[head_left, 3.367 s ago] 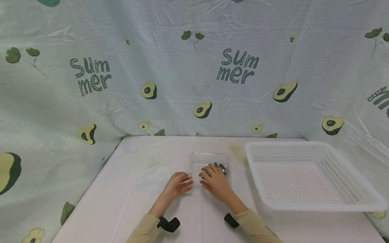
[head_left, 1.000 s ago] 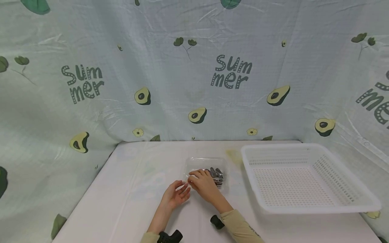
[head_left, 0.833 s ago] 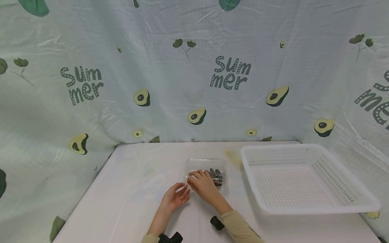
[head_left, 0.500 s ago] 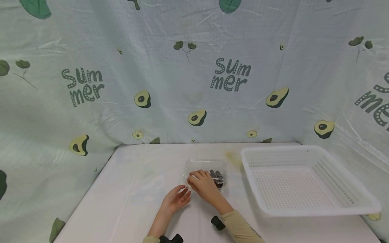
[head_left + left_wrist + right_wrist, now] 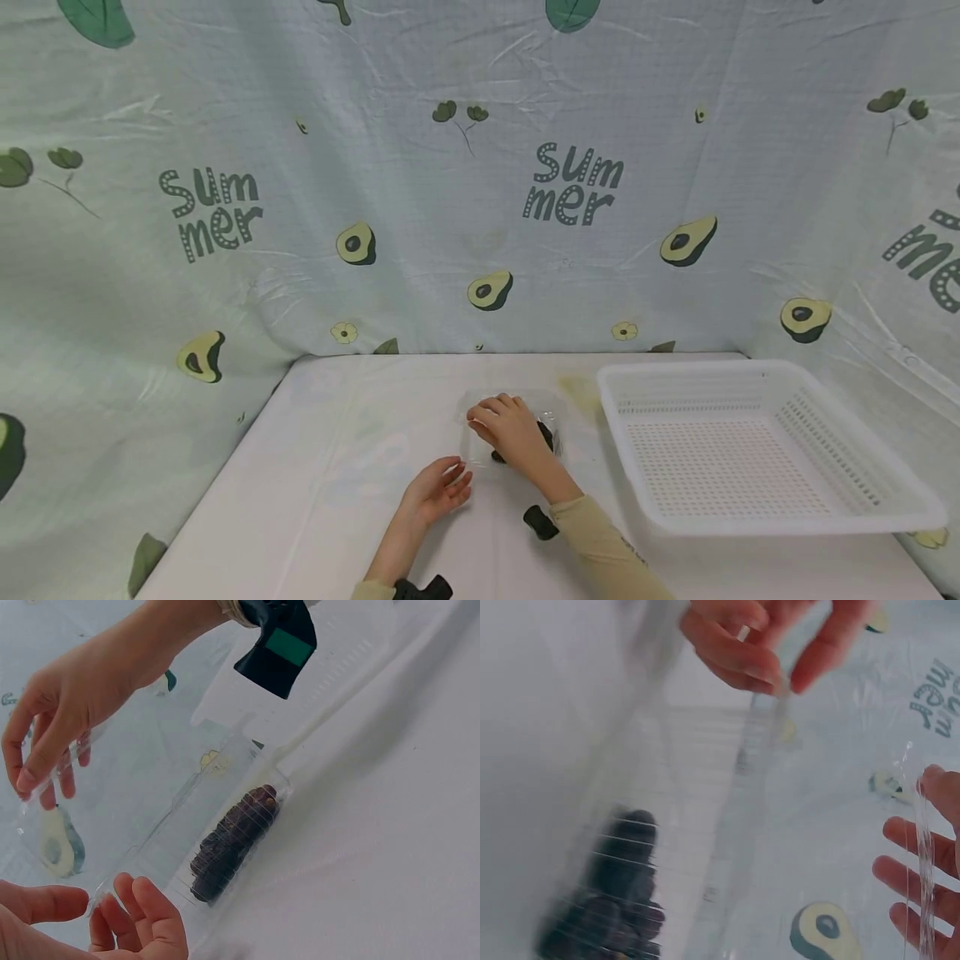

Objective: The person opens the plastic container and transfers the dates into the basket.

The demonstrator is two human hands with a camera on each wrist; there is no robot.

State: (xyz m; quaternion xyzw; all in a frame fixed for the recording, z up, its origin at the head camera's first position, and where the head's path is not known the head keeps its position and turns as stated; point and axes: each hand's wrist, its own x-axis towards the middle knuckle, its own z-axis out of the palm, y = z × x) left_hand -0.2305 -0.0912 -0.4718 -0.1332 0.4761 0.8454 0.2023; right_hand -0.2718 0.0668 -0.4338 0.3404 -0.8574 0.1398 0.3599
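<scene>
At the near edge, a person's tan sleeves run in from below, with small black wrist cameras strapped at the cuffs. The left hand lies lowest on the table, palm turned inward, its thumb and forefinger pinching the near left edge of a clear plastic box, the other fingers loosely bent. A little farther off and to the right, the right hand is above the box with its back to the head camera, and the two hands are near each other but apart. The wrist views show its thumb and fingers gripping the thin edge of the box's clear lid, which stands raised; whether the lid is joined to the box I cannot tell. The box sits in the middle of the white table. Inside it, along one side, is a row of dark lumps, too unclear to name, partly hidden in the head view by the right hand. To the right, well apart from the hands, a white basket with slotted walls rests on the table. Behind everything hangs a pale curtain printed with avocados, flowers and the word "summer".
</scene>
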